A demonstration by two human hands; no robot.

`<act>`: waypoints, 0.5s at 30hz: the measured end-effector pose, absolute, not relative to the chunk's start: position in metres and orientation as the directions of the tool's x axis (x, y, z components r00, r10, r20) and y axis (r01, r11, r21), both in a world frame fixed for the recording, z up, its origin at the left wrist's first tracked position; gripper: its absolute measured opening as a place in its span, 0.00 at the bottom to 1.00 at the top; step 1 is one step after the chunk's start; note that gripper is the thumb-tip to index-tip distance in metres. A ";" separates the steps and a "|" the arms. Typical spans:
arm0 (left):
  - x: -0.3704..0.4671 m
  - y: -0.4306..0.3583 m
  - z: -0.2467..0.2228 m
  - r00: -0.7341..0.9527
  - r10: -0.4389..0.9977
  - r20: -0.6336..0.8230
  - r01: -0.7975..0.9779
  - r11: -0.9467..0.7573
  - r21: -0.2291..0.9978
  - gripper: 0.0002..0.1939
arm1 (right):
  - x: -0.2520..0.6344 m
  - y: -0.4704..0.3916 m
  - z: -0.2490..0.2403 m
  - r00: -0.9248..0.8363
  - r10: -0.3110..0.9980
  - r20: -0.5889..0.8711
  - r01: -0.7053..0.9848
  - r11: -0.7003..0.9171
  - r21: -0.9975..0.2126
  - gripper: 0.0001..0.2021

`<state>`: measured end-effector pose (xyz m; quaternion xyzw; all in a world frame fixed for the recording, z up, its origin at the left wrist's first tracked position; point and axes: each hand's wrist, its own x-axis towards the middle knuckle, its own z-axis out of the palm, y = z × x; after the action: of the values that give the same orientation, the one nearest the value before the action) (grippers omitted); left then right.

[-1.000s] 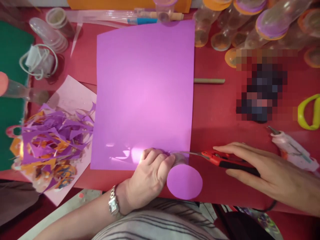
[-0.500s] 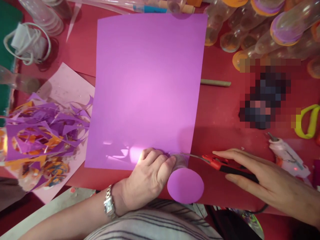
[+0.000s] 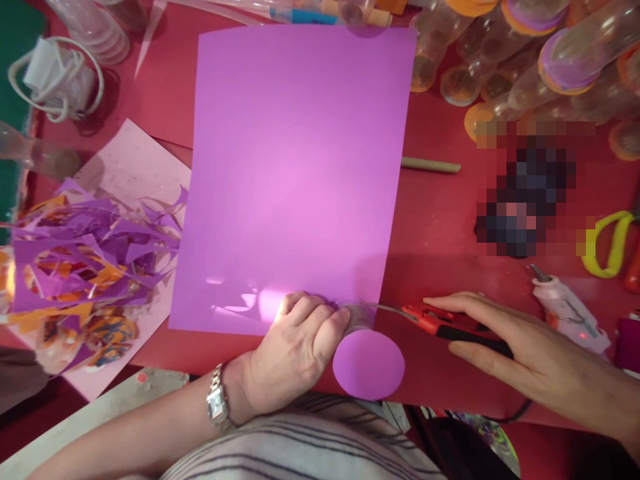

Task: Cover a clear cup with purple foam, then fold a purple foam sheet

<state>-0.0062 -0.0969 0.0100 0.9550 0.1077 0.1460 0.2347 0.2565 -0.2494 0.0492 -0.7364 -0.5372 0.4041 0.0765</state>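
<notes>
My left hand point(image 3: 295, 353), with a watch at the wrist, is closed around a clear plastic bottle point(image 3: 360, 317), mostly hidden by the hand. A flat purple disc point(image 3: 369, 365) covers the bottle's near end. The hand rests over the lower edge of a large purple sheet point(image 3: 295, 167). In my right hand point(image 3: 530, 360) are slim red-and-black snips point(image 3: 440, 327), held by their handles with fingers stretched along them. Their thin metal tips point left, at the sheet's lower right edge just beyond the bottle. Whether the tips touch the sheet I cannot tell.
Purple and orange paper scraps point(image 3: 95, 260) lie heaped on a pale sheet point(image 3: 135, 150) at left. Several clear bottles point(image 3: 530, 80) crowd the back right. A glue gun point(image 3: 570, 310), a blurred-out dark object point(image 3: 525, 200) and a yellow loop handle point(image 3: 607, 247) lie at right.
The view has shifted slightly. Both hands, the bottle and the snips keep nearly the same places over the purple sheet.
</notes>
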 end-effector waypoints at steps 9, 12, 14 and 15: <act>-0.005 -0.097 0.010 0.924 0.285 0.255 0.135 -0.867 0.479 0.12 | 0.261 -0.244 0.052 0.090 0.816 -0.572 0.706 -0.457 -0.541 0.24; -0.005 -0.096 0.010 0.926 0.282 0.250 0.137 -0.871 0.472 0.12 | 0.262 -0.244 0.052 0.093 0.806 -0.585 0.699 -0.471 -0.538 0.24; -0.005 -0.096 0.010 0.927 0.287 0.243 0.143 -0.867 0.477 0.12 | 0.261 -0.243 0.052 0.097 0.801 -0.591 0.700 -0.477 -0.531 0.24; -0.005 -0.096 0.010 0.927 0.288 0.242 0.144 -0.865 0.480 0.12 | 0.261 -0.243 0.053 0.097 0.798 -0.595 0.701 -0.479 -0.528 0.24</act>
<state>-0.0052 -0.0964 0.0102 0.9533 0.1133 0.1546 0.2335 0.2612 -0.2433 0.0526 -0.7386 -0.5073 0.4405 0.0546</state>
